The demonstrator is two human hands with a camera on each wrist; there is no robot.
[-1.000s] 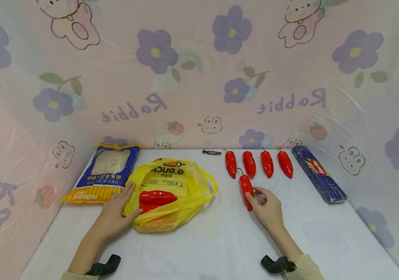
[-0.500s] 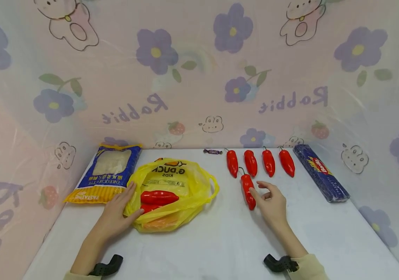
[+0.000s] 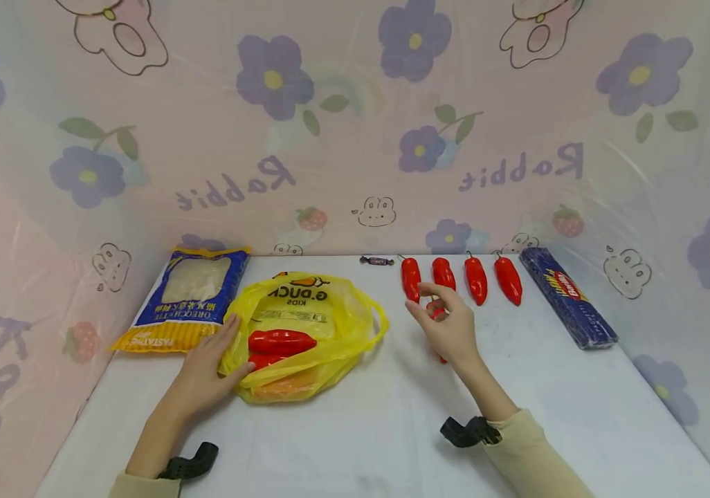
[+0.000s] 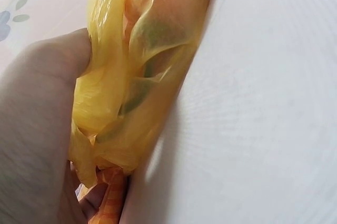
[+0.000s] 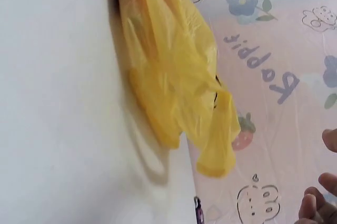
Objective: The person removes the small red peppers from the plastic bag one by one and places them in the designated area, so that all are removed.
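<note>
A yellow plastic bag (image 3: 355,304) lies on its side with its mouth facing up; red peppers (image 3: 282,342) and something orange show in it. My left hand (image 3: 208,370) rests along the bag's left side, fingers fairly straight and thumb at the front rim. In the left wrist view the thumb (image 4: 79,50) lies against the yellow plastic. My right hand (image 3: 451,328) is over a single red pepper (image 3: 437,308), mostly hidden beneath it. The right fingers (image 5: 329,140) are apart and hold nothing in the right wrist view.
Behind the right hand is a row of several red peppers (image 3: 476,280). A small purple wrapped candy (image 3: 376,261) lies at the back. A blue spaghetti pack (image 3: 567,297) is at right, a blue-and-yellow pasta bag (image 3: 187,297) at left. A patterned curtain (image 3: 355,138) surrounds the table.
My right hand has let go of the front pepper, then lifted and shifted left over it. That pepper stays on the table. My left hand keeps its place on the bag.
</note>
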